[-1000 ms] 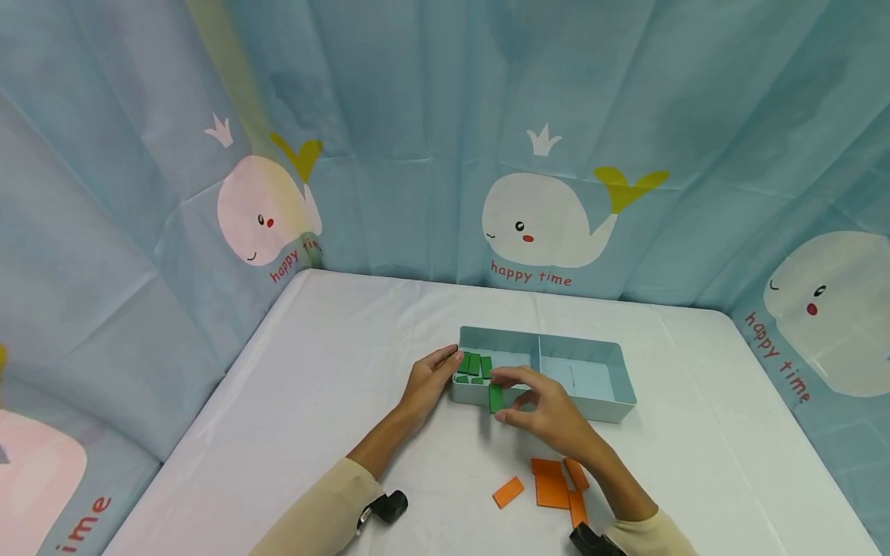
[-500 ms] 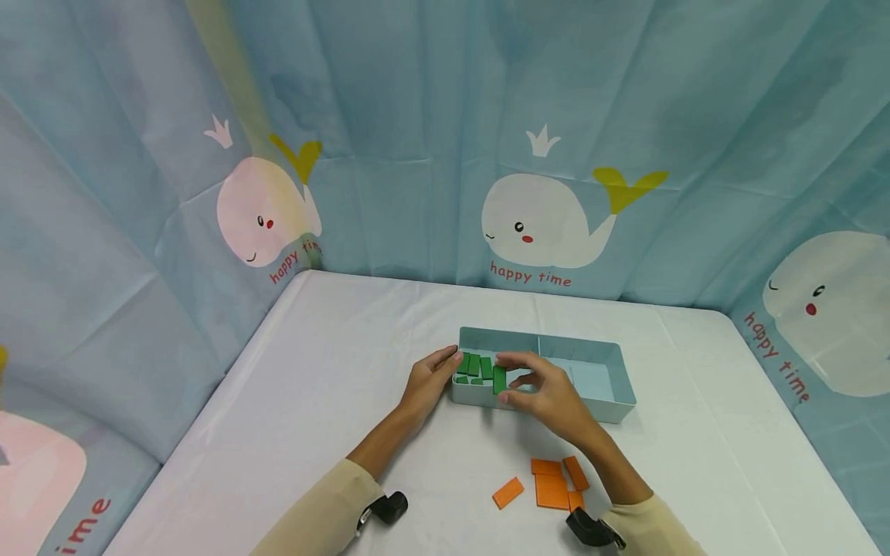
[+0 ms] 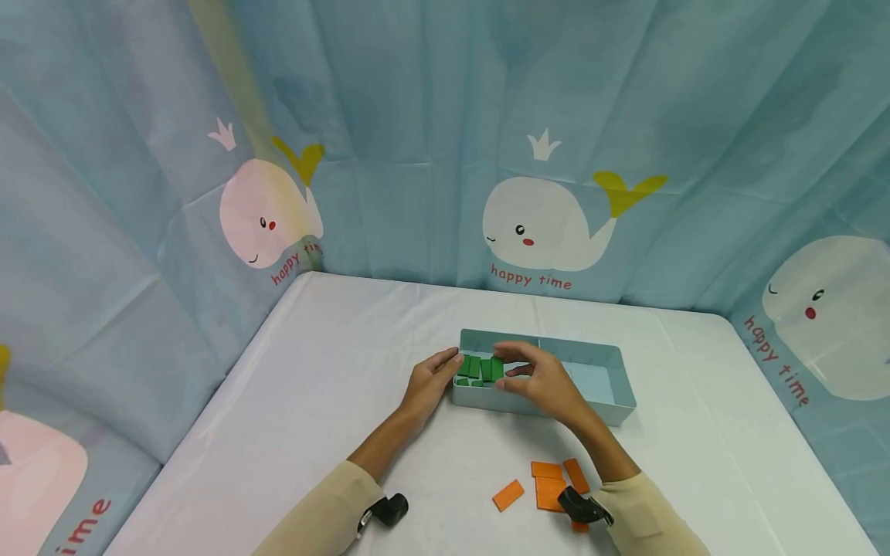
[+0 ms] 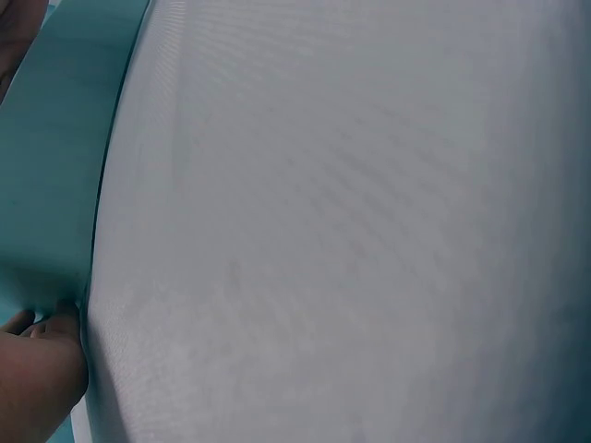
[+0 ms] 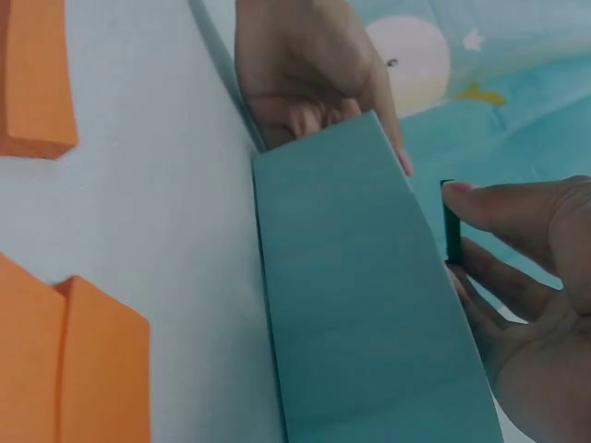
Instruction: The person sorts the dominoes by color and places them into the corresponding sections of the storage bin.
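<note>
A pale blue-green box [image 3: 487,398] with two compartments stands on the table. My left hand [image 3: 426,388] holds its left end; in the right wrist view that hand's thumb lies by the rim and its fingers are curled at the end wall. Over the left compartment, my right hand [image 3: 545,384] pinches a flat green block [image 3: 497,369] between thumb and fingers. The right wrist view shows this green block [image 5: 452,226] edge-on above the rim. Several other green blocks [image 3: 474,366] stand or lie in the left part of that compartment.
Several orange blocks [image 3: 548,494] lie in front of the box, partly hidden by the right wrist's camera [image 3: 582,506]. One orange block [image 3: 508,495] lies apart on their left. A curtain [image 3: 403,216] with whales hangs behind the white table [image 3: 361,340].
My right hand has carried the green block from in front of the box up and over the left compartment, beside the other green blocks. My left hand has stayed at the box's end.
</note>
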A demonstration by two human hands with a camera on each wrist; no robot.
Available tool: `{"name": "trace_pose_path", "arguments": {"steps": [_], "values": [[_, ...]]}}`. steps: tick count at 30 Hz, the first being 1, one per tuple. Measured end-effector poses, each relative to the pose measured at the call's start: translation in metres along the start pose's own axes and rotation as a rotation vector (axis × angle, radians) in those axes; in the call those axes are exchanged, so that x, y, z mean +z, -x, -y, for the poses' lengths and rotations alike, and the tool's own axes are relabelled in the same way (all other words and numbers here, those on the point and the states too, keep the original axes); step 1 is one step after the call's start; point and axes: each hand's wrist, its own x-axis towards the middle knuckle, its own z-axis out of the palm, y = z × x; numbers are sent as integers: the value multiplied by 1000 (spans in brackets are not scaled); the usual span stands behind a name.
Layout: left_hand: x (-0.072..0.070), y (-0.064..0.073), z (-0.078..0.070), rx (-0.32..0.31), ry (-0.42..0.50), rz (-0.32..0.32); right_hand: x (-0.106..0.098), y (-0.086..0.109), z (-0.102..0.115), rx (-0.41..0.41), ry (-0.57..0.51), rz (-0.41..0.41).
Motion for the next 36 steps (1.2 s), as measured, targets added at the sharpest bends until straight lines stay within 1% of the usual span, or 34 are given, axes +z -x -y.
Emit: {"name": "trace_pose_path", "arguments": {"steps": [6,10,15,24,31,36], "values": [[0,0,-1,-2,20,9,0,-8,-5,39,17,37],[-1,0,-1,-4,21,8,0,-11,-5,83,24,61],[0,0,-1,-17,22,3,-1,-16,-2,117,79,97],[-1,0,0,-18,33,12,-5,-27,-1,95,214,181],[0,0,1,-16,20,0,-6,-34,2,102,288,264],[0,1,0,-20,25,-1,-7,-38,2,111,314,307]]}}
